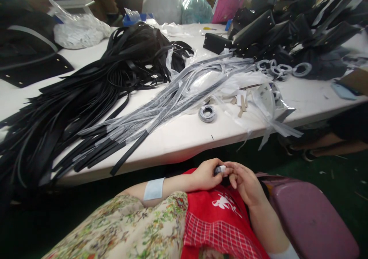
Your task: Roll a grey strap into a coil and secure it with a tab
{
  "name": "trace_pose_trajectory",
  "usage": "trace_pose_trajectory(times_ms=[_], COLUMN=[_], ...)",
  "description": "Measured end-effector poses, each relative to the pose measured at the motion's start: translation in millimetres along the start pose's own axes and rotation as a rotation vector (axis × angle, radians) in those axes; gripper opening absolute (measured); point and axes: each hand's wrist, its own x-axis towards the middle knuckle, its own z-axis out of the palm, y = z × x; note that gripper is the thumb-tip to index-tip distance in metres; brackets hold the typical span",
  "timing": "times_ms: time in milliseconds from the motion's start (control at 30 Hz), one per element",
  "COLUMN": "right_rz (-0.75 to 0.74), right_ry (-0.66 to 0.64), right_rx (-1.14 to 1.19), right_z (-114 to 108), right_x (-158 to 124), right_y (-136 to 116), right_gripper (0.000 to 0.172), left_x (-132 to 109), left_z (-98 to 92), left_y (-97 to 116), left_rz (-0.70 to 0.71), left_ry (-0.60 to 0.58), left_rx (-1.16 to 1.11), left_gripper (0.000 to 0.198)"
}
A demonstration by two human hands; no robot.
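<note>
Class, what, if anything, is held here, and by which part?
A small dark-and-white thing seems held between the left hand and right hand; by which part cannot be told.

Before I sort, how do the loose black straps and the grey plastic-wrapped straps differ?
The loose black straps look bare; the grey plastic-wrapped straps show black mainly at their near ends.
The loose black straps form a larger, looping heap; the wrapped straps lie straighter.
Both lie on the white table.
</note>
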Motion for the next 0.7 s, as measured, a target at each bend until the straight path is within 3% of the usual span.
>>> trace_pose_trajectory(times_ms=[100, 200, 333, 467, 700], right_rz=[0.163, 0.285, 0.286, 0.266, 0.176], right_ry=[-0.045, -0.097, -0.133, -0.122, -0.067], right_rx=[0.252, 0.492, 0.647, 0.628, 0.388], right_z=[-3.5, -10.1, -18.1, -18.9, -5.2], right_x=[1.5, 3.2, 4.4, 4.3, 1.7], right_y=[-8.4, -12.6, -10.5, -5.2, 4.6], right_gripper=[0.038, 0.036, 0.031, 0.03, 0.031], left_x=[-2.5, -4.1, -2.9, -0.3, 1.6], left_z=[2.1, -0.6, -7.6, -8.9, -8.8], left_y=[-1.8, 0.4, 4.7, 3.9, 2.4], left_rz=[-0.004, 0.019, 0.178, 0.217, 0.144], left_ry=[-0.066, -0.02, 0.007, -0.012, 0.135], left_rx=[0.03, 0.067, 0.141, 0.174, 0.201], left_gripper=[0.034, 0.046, 0.024, 0.017, 0.01])
